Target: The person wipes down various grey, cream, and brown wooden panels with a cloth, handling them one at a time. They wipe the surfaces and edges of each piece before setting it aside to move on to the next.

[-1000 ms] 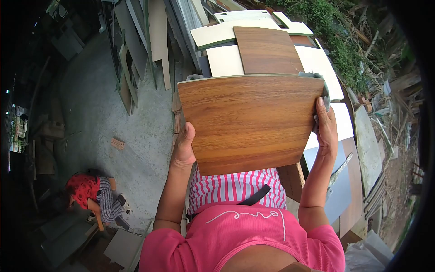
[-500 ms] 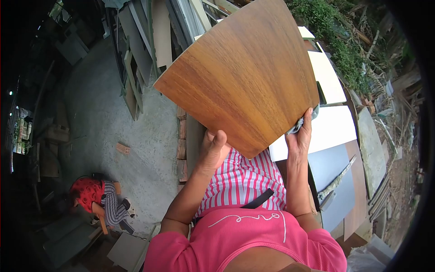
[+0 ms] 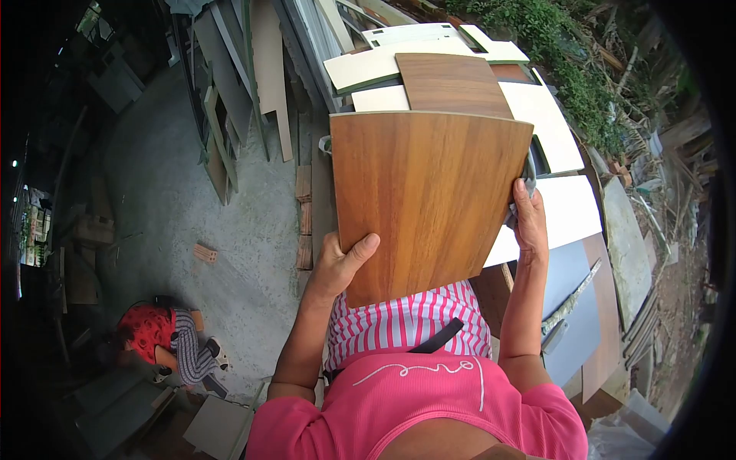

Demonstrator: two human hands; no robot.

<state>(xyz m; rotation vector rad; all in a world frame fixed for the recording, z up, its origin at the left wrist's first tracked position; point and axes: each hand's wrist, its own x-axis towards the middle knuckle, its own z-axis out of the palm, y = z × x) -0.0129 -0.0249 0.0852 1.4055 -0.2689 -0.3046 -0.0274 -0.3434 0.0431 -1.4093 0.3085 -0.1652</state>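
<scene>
A brown wood-grain board [image 3: 429,207] is held up in front of my body, its broad face toward me. My left hand [image 3: 341,264] grips its left edge low down, thumb lying on the face and the other fingers behind. At the right edge, my right hand [image 3: 529,218] clasps the board with a grey cloth [image 3: 529,172] between palm and edge; most of its fingers are hidden behind. Beyond the board, another brown wood-grain panel [image 3: 448,80] lies on white panels [image 3: 548,126].
Long boards [image 3: 272,69] lean upright at the upper left. Bricks [image 3: 304,218] line the floor edge, and one brick [image 3: 205,252] lies alone. A person in red [image 3: 149,333] bends down at lower left. A blue-grey panel [image 3: 571,307] lies to the right.
The board has turned from a slant to nearly upright and come lower, uncovering the panels behind it. My left hand has shifted left onto its side edge; my right hand moved slightly right.
</scene>
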